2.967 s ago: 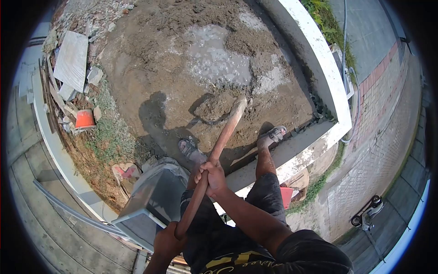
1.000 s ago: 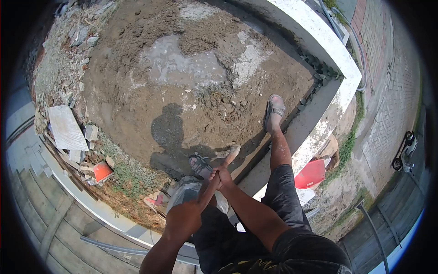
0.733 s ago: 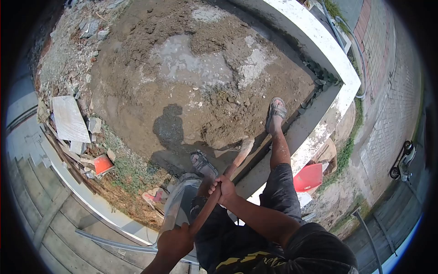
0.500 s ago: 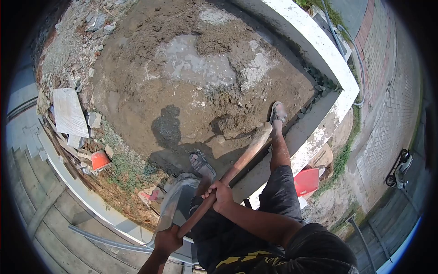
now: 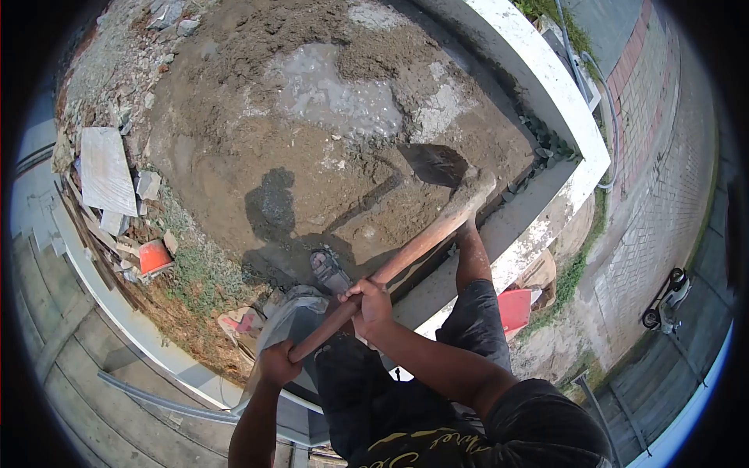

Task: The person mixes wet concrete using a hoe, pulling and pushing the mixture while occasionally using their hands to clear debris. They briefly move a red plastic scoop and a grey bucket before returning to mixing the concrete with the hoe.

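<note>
A long wooden handle [image 5: 413, 253] runs diagonally up to a hoe with a dark metal blade [image 5: 435, 164], which shows over the wet mud [image 5: 211, 168]. My left hand [image 5: 279, 363] is closed round the handle's lower end. Farther up, my right hand [image 5: 372, 304] wraps round the same handle. The blade lies beside a grey, watery patch [image 5: 335, 97]. One sandalled foot [image 5: 329, 269] stands in the mud; my other foot is hidden behind the hoe's head.
A white low wall [image 5: 573, 129] borders the mud on the right. Rubble, a pale board [image 5: 108, 171] and an orange-red object [image 5: 154, 256] lie at left. A red object [image 5: 515, 308] is outside the wall. A motorbike [image 5: 667, 300] stands far right.
The hoe's head has risen and its blade now shows, where before it was out of sight. Both hands have moved slightly up and left with the handle; the view has shifted a little.
</note>
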The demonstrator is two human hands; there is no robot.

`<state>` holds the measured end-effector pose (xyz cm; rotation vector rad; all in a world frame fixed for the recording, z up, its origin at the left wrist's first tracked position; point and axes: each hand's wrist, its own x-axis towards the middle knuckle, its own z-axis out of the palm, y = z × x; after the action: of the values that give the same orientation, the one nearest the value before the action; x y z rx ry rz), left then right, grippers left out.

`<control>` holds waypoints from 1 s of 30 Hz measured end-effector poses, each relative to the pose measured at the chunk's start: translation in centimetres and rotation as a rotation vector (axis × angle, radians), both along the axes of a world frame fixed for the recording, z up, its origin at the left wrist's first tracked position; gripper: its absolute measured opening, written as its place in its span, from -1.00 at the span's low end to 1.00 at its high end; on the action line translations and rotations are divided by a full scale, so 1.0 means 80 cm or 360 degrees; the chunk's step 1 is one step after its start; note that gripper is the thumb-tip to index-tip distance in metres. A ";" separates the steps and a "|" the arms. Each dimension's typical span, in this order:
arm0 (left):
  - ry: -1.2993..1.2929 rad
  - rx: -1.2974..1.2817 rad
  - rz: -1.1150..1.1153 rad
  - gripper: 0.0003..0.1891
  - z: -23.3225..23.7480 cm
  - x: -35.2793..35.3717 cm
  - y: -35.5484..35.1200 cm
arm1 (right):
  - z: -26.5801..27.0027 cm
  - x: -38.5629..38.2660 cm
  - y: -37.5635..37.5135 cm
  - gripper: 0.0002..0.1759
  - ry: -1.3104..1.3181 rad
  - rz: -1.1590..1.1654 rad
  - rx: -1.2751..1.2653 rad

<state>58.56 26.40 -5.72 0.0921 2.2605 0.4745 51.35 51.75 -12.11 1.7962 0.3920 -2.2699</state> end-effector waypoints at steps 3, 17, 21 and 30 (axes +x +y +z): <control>-0.0268 -0.0118 0.0202 -0.79 0.096 0.012 0.072 | 0.042 -0.007 0.038 -0.93 -0.0018 0.0181 -0.0044; -0.1048 -0.0420 0.1070 -0.69 0.135 0.001 0.189 | -0.233 0.004 0.183 -0.73 -0.0009 0.1946 0.1633; -0.1312 -0.0198 0.1740 -0.83 0.093 -0.002 0.210 | -0.296 -0.115 0.200 -0.76 0.0281 0.2431 0.1940; -0.1160 -0.0010 0.1817 -0.87 0.066 0.000 0.211 | -0.401 -0.252 0.132 -0.71 0.0334 0.3340 0.2614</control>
<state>58.53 43.30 -0.41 -1.2216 1.3955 0.8862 31.19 62.31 -44.19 0.1278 2.6486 -0.1697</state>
